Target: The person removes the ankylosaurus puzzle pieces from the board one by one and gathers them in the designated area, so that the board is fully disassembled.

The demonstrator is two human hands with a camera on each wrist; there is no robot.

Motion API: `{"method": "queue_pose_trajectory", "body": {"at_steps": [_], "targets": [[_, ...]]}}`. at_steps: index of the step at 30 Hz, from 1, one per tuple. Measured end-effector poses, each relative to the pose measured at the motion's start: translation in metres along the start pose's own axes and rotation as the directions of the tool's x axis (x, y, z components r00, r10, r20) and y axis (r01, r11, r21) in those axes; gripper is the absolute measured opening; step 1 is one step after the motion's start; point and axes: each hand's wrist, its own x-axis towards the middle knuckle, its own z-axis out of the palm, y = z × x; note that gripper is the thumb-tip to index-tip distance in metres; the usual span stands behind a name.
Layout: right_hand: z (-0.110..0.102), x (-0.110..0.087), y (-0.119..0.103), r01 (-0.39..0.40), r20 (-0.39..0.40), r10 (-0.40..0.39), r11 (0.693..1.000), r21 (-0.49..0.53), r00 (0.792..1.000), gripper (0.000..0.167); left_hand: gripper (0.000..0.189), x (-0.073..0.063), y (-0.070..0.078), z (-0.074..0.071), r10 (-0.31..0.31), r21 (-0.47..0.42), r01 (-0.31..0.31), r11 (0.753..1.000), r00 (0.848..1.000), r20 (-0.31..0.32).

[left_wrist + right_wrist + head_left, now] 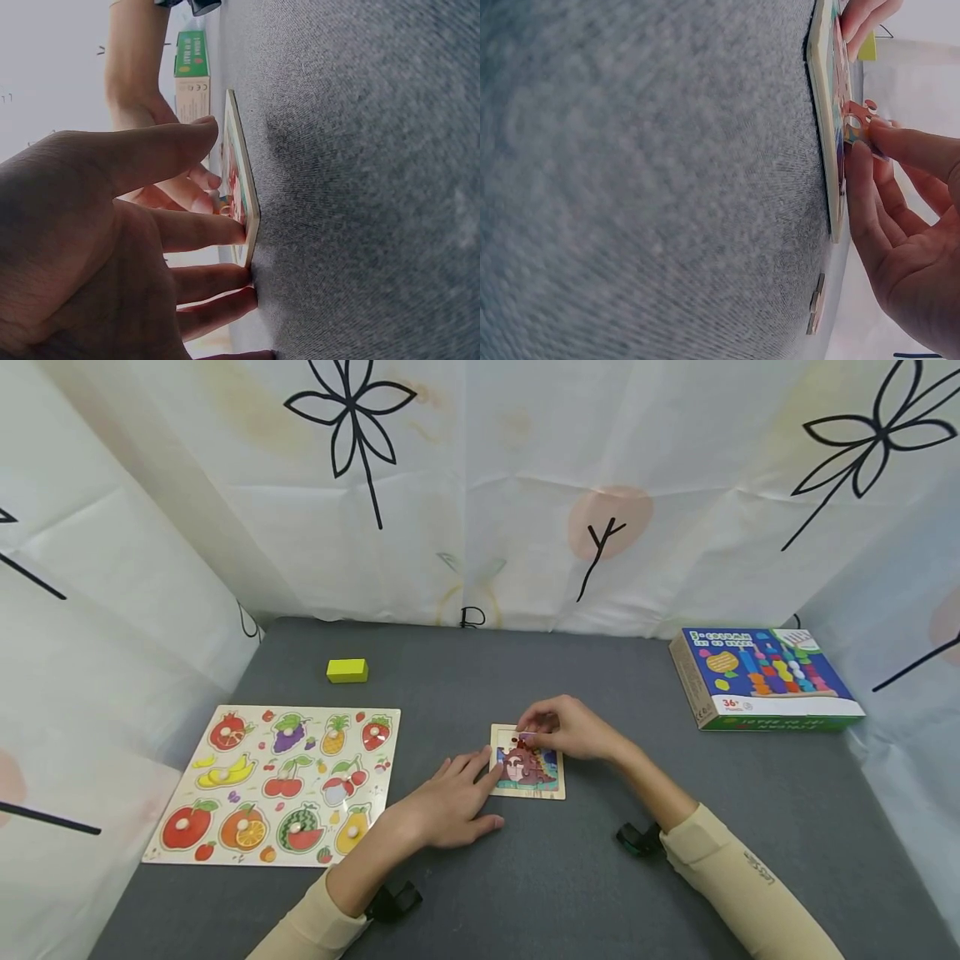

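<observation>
A small square wooden jigsaw puzzle (527,781) with a dinosaur-like picture lies mid-table in the head view. Between thumb and finger, my right hand (573,728) pinches a puzzle piece (861,116), tilted up over the board's surface, as the right wrist view shows. My left hand (448,803) has its fingers extended, with fingertips touching the board's left edge; the left wrist view shows a fingertip on the picture. Another loose piece (817,304) lies on the table beyond the board in the right wrist view; I cannot make it out in the head view.
A fruit puzzle board (255,785) lies on the left of the grey table (555,885). Behind it sits a yellow block (347,671). At the back right is a boxed bead set (768,681). White printed curtains (517,460) enclose the back and sides.
</observation>
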Motion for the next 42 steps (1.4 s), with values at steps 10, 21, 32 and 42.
{"method": "queue_pose_trajectory", "body": {"at_steps": [10, 21, 32, 42], "targets": [[0.001, 0.001, -0.001, 0.004, -0.015, -0.005, 0.999, -0.043, 1.0, 0.014, 0.076, -0.008, 0.013, -0.012, -0.017, 0.001, 0.017, 1.0, 1.0, 0.011], [0.002, 0.002, 0.0, 0.013, 0.003, -0.012, 0.996, -0.085, 1.0, 0.015, 0.075, -0.007, 0.014, -0.013, -0.01, 0.009, 0.01, 1.0, 1.0, 0.015], [0.002, 0.001, 0.001, -0.028, 0.026, 0.028, 1.0, -0.009, 0.999, 0.015, 0.071, 0.0, 0.024, -0.01, 0.0, 0.116, 0.004, 0.993, 0.999, -0.037], [0.001, 0.003, 0.006, -0.016, 0.028, 0.014, 0.998, 0.067, 1.0, 0.019, 0.079, 0.008, 0.035, -0.002, 0.091, 0.141, -0.093, 0.986, 0.996, 0.02]]}}
